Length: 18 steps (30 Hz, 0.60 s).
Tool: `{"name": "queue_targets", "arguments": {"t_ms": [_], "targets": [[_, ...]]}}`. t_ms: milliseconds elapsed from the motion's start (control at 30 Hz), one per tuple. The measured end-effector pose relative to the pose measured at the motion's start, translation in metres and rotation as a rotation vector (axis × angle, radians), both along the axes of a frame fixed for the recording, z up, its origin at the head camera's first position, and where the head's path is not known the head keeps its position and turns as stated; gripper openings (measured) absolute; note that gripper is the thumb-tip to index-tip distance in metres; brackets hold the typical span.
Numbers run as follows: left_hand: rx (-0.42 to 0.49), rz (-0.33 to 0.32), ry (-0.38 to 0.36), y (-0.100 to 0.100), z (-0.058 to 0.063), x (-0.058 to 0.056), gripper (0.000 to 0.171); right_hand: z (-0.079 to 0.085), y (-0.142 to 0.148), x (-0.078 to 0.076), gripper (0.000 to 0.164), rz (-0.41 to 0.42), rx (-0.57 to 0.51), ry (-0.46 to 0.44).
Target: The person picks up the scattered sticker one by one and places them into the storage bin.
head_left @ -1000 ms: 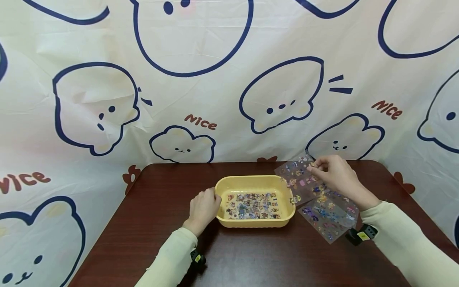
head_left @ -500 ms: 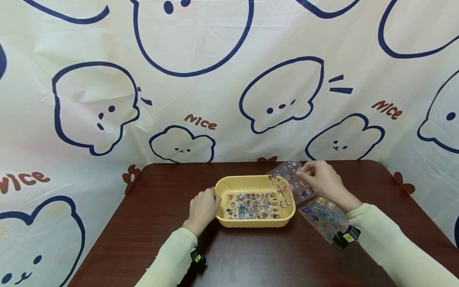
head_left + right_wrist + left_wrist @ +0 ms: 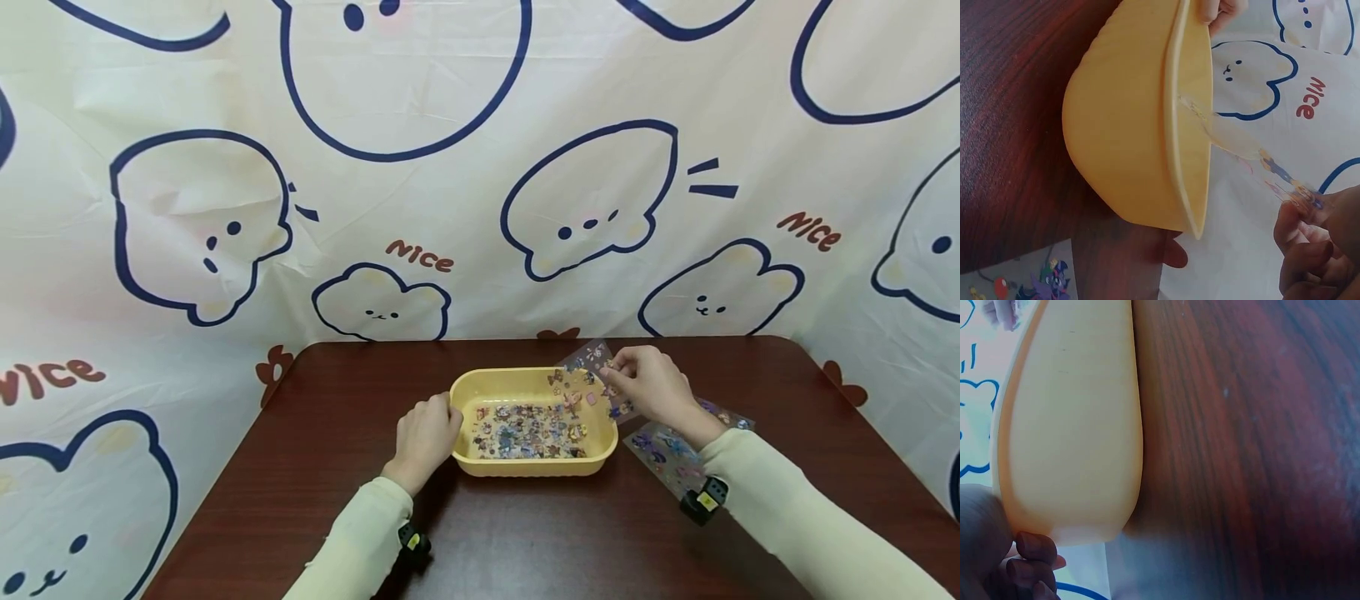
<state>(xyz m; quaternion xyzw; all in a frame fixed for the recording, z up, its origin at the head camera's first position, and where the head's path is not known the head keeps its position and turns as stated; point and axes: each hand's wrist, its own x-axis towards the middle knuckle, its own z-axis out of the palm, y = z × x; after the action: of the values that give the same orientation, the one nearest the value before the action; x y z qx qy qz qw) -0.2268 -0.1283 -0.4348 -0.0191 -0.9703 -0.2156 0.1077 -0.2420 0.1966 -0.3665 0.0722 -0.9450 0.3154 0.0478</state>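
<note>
Right hand (image 3: pixel 656 387), pinching clear cartoon-printed plastic sheet (image 3: pixel 587 385), has shifted leftward; sheet overhangs yellow oblong plastic tub (image 3: pixel 528 467) further, left hand (image 3: pixel 426 435) gripping its end.

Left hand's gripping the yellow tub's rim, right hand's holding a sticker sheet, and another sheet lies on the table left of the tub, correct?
Not quite: the head view shows the other sheet on the table to the right of the yellow tub; the rest stands.

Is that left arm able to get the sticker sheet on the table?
Probably not: the left grip holds the yellow tub, which stands between it and the sticker sheet, partly under the right arm.
</note>
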Motion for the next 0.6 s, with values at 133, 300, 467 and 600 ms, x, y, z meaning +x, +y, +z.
{"name": "queue_targets", "arguments": {"t_ms": [133, 300, 467, 600], "targets": [[0.000, -0.002, 0.000, 0.000, 0.000, 0.000, 0.024, -0.004, -0.004, -0.001, 0.017, -0.004, 0.011, 0.002], [0.000, 0.002, -0.005, 0.000, 0.000, 0.000, 0.025, -0.007, -0.008, -0.002, 0.018, -0.011, 0.027, 0.014], [0.006, 0.002, -0.012, 0.000, 0.000, -0.001, 0.026, -0.009, -0.014, -0.002, 0.020, -0.004, 0.025, 0.015], [0.006, -0.003, -0.009, 0.000, 0.000, 0.000, 0.025, -0.011, -0.019, -0.004, 0.020, 0.007, 0.021, 0.001]]}}
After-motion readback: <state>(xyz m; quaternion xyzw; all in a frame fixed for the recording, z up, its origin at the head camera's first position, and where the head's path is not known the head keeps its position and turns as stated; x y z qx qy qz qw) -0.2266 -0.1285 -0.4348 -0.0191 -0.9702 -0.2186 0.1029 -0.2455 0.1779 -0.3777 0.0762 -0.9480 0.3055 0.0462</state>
